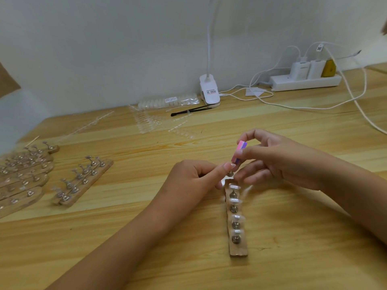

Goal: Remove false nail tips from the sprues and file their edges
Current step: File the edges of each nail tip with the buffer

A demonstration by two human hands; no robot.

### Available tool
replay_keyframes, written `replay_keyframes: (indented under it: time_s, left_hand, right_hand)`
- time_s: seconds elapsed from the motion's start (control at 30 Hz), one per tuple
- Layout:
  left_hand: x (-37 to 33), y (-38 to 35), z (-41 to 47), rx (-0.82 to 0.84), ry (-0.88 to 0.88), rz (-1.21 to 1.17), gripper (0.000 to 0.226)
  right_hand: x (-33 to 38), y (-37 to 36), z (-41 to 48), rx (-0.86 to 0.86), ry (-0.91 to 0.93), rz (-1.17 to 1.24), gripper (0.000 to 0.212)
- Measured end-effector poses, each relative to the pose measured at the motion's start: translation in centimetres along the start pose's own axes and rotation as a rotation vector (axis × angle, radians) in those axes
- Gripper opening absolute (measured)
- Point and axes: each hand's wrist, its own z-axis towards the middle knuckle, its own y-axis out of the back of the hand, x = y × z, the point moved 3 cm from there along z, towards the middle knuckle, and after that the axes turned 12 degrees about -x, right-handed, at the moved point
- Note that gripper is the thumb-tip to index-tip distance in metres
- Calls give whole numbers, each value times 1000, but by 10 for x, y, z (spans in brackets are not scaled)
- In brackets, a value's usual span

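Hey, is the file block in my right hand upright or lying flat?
Upright, leaning slightly: the right hand pinches the file block, one end up, the other down by the left hand.

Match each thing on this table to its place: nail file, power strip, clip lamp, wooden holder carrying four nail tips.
Things:
1 nail file
2 power strip
3 clip lamp
4 wooden holder

Places:
A lying nearest the person
B pinched in the right hand
C far right at the back
D centre at the back

Pairs: 1-B, 2-C, 3-D, 4-A
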Motion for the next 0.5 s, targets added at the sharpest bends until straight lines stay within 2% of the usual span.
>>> replay_keyframes:
  time_s: [0.1,0.3,0.5]
  left_hand:
    - [-3,-3,-1,43,-21,23,35]
    - [-2,-3,-1,83,-38,69,14]
    - [-2,5,0,38,-28,39,25]
  right_hand:
    - [1,-1,0,7,-3,-10,49]
    - [-2,0,2,16,-48,-16,33]
    - [1,1,0,-5,-23,-54,41]
